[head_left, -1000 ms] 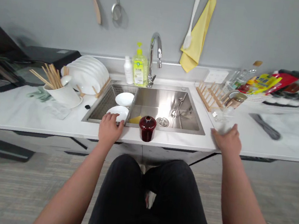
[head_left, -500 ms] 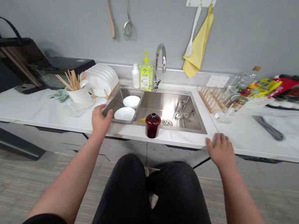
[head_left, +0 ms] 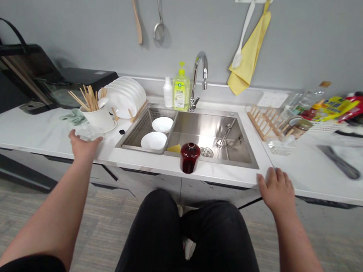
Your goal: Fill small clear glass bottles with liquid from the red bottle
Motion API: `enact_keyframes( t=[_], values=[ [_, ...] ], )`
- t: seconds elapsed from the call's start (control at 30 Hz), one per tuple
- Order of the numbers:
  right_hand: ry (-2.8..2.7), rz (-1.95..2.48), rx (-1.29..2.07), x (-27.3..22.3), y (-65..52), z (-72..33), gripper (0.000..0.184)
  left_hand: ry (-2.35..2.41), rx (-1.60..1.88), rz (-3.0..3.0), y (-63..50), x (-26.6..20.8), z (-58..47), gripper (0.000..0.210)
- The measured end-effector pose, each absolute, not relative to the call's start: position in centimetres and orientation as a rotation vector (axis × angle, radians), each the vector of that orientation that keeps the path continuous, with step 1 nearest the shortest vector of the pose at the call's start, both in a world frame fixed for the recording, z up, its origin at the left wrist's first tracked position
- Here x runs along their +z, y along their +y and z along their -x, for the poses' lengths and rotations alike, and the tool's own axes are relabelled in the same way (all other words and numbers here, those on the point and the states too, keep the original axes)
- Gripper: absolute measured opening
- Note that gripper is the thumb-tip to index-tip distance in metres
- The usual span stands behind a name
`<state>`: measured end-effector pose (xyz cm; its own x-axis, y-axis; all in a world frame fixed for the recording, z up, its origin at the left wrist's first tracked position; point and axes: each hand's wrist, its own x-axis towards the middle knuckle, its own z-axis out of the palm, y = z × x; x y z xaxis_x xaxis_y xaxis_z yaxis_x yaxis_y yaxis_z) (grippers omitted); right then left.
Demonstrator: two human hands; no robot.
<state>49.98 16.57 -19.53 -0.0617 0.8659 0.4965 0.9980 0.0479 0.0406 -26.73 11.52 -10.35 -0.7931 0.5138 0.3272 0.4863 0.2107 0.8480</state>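
My left hand reaches over the front of the counter on the left, thumb and fingers apart, holding nothing. Just beyond its fingers lies a clear, see-through item whose kind I cannot make out. Behind that stands a white pot of wooden chopsticks. To the right of the hand a small black piece lies on the counter. My right hand rests flat on the counter's front edge, fingers stretched out. Between my hands a dark red glass bottle, without a cap, stands at the sink's front rim.
The steel sink holds a draining basket with two white bowls. Behind are a tap and green soap bottle. White plates stand left; a wooden rack and dark utensil lie right.
My left hand has moved left along the counter, from beside the basket to the clear item, uncovering the small black piece. My right hand stays on the counter edge. The view has shifted slightly.
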Motion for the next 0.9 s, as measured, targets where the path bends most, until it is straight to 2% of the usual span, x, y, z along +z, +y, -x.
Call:
enact_keyframes(
  t=[0.1, 0.2, 0.37, 0.43, 0.57, 0.67, 0.73, 0.8, 0.83, 0.9],
  values=[
    [-1.992, 1.887, -0.522, -19.7, 16.7, -50.1, 0.073, 2.469, 1.754, -0.646, 12.1, -10.4, 26.8, 0.065],
    [-1.985, 1.897, -0.502, -19.8, 16.7, -49.9, 0.074, 2.408, 1.918, -0.610, 11.7, -10.7, 26.2, 0.068],
    [-1.923, 1.896, -0.439, -19.3, 16.7, -49.8, 0.073, 2.168, 2.187, -0.790, 7.8, -12.9, 20.9, 0.080],
    [-1.890, 1.894, -0.303, -18.7, 16.4, -49.7, 0.069, 1.896, 2.287, -0.994, 5.5, -14.0, 16.9, 0.085],
    [-1.728, 1.733, 0.047, -16.9, 13.1, -46.5, 0.063, 1.656, 2.029, -1.187, 0.9, -14.7, 7.8, 0.083],
    [-1.730, 1.361, 0.348, -15.5, 7.8, -41.2, 0.058, 1.556, 1.735, -1.425, -2.1, -13.7, 1.3, 0.082],
    [-1.834, 1.065, 0.741, -14.6, 3.9, -37.3, 0.070, 1.447, 1.528, -1.584, -3.6, -12.7, -2.4, 0.079],
    [-1.860, 0.750, 1.164, -13.9, 0.7, -34.4, 0.100, 1.348, 1.374, -1.717, -4.7, -11.9, -5.5, 0.077],
    [-1.810, 0.655, 1.300, -13.7, -0.5, -33.4, 0.109, 1.314, 1.324, -1.772, -5.2, -11.5, -6.7, 0.077],
    [-1.640, 0.630, 1.455, -13.5, -2.0, -32.6, 0.103, 1.274, 1.259, -1.868, -5.9, -10.9, -8.6, 0.078]
  ],
)
